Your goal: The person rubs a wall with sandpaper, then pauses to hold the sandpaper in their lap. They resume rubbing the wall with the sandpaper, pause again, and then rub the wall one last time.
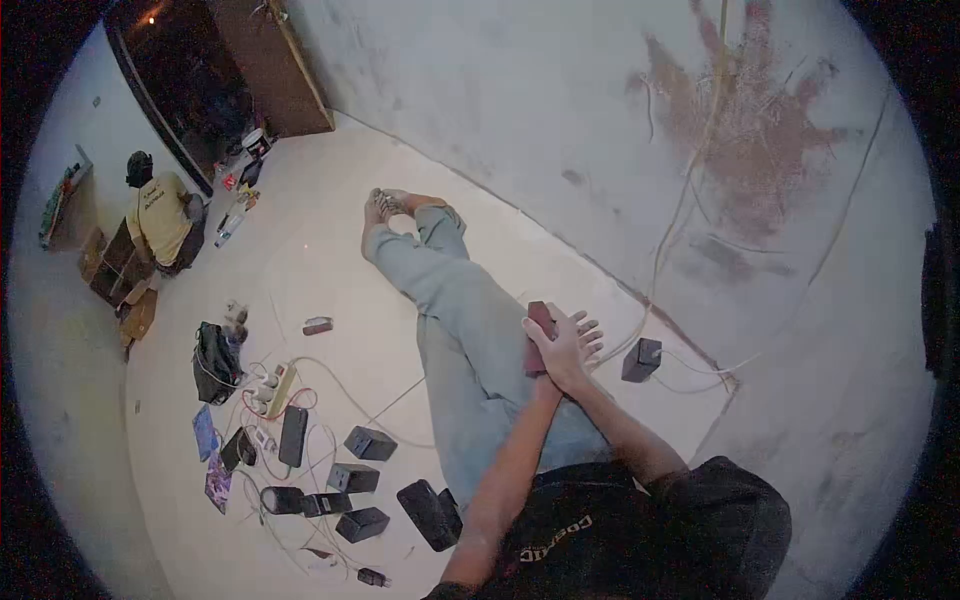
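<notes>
My right hand (pixel 561 352) lies across my left hand above my outstretched legs. The right thumb rests over a dark red, oblong object (pixel 541 318), whose kind I cannot make out. My left hand (pixel 591 339) is mostly hidden beneath; its fingers show, spread apart on the far side of the right hand. Part of the oblong object lies close to the left wrist. On the floor beside my right thigh sits a black cube-shaped adapter (pixel 641 360) with a pale cable.
At my left lie several black boxes (pixel 370 443), phones (pixel 430 515), a power strip (pixel 281 391), tangled cables and a black bag (pixel 216 362). A small reddish object (pixel 318 326) lies farther off. A person in a yellow shirt (pixel 165 220) sits by the doorway. A stained wall (pixel 590 90) rises at right.
</notes>
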Available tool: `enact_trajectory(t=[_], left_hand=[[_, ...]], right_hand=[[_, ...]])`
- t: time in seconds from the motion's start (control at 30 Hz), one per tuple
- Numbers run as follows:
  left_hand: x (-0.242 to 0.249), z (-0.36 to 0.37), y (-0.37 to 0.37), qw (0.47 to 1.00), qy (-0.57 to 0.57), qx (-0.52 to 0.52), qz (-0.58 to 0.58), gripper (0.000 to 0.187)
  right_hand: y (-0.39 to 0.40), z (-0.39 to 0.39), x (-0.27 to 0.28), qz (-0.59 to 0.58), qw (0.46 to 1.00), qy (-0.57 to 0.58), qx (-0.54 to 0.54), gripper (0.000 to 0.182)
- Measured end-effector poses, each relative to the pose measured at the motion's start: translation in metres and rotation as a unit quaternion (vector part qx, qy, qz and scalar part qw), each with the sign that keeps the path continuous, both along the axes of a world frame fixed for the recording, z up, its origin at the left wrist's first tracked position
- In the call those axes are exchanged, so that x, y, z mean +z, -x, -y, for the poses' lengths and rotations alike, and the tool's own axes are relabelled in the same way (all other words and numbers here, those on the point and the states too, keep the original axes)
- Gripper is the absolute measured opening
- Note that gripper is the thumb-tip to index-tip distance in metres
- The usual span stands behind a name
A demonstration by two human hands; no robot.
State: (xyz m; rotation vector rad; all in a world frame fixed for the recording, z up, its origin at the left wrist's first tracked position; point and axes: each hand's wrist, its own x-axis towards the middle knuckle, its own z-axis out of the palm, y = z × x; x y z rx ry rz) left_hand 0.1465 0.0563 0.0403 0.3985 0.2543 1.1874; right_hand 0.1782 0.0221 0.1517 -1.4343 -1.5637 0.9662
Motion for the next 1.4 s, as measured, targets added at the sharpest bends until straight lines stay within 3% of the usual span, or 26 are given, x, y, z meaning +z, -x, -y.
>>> enact_trajectory(t=[0.03,0.1,0.13,0.2,0.33,0.4,0.73,0.83,0.9,0.93,1.0,1.1,1.17,1.2,1.3,1.4], left_hand=[[0.000,0.001,0.001,1.000,-0.002,0.004,-0.001,0.081],[-0.001,0.001,0.001,1.000,-0.003,0.004,-0.004,0.083],[-0.001,0.001,0.001,1.000,-0.005,0.004,-0.006,0.084],[-0.001,0.002,0.002,1.000,-0.007,0.008,-0.009,0.086],[-0.002,0.000,0.000,1.000,-0.013,0.011,-0.010,0.089],[-0.004,0.000,0.000,1.000,-0.017,0.012,-0.014,0.091],[-0.005,0.002,-0.002,0.999,-0.026,0.012,-0.017,0.094],[0.000,0.005,-0.002,0.999,-0.026,0.009,-0.017,0.092],[0.001,0.006,-0.002,1.000,-0.026,0.004,-0.015,0.091],[0.001,0.007,-0.002,1.000,-0.024,0.003,-0.016,0.090],[0.005,0.007,-0.003,1.000,-0.027,0.002,-0.016,0.089],[0.006,0.007,-0.001,0.999,-0.028,-0.002,-0.018,0.087],[0.009,0.009,-0.001,1.000,-0.027,-0.001,-0.016,0.086],[0.010,0.008,0.000,1.000,-0.027,-0.001,-0.015,0.085],[0.012,0.008,0.001,0.999,-0.032,-0.003,-0.016,0.084],[0.013,0.009,0.001,0.999,-0.035,-0.005,-0.014,0.082]], right_hand=[[0.002,0.001,-0.001,-0.001,1.000,0.001,0.001,0.069],[0.010,0.003,-0.005,0.209,0.973,0.015,-0.093,0.080],[0.017,0.003,-0.011,0.208,0.973,0.015,-0.093,0.080],[0.027,0.005,-0.023,0.288,0.929,-0.033,-0.229,0.087],[0.024,0.004,-0.027,0.298,0.928,-0.056,-0.217,0.089],[0.018,0.005,-0.017,0.288,0.945,-0.002,-0.152,0.086],[0.019,0.002,-0.029,0.258,0.954,-0.014,-0.155,0.074],[0.015,0.008,-0.004,0.241,0.960,0.014,-0.141,0.072],[0.011,0.015,0.028,0.222,0.971,0.064,-0.064,0.072],[0.012,0.007,0.002,0.222,0.971,0.065,-0.065,0.072],[0.017,-0.015,-0.067,0.274,0.947,-0.025,-0.169,0.073],[0.014,0.005,-0.014,0.247,0.961,0.014,-0.123,0.074],[0.020,-0.008,-0.056,0.264,0.950,-0.017,-0.164,0.074],[0.022,-0.010,-0.060,0.280,0.936,-0.049,-0.206,0.074],[0.019,-0.003,-0.041,0.261,0.952,-0.017,-0.158,0.074],[0.022,-0.008,-0.051,0.287,0.941,-0.015,-0.177,0.074]])
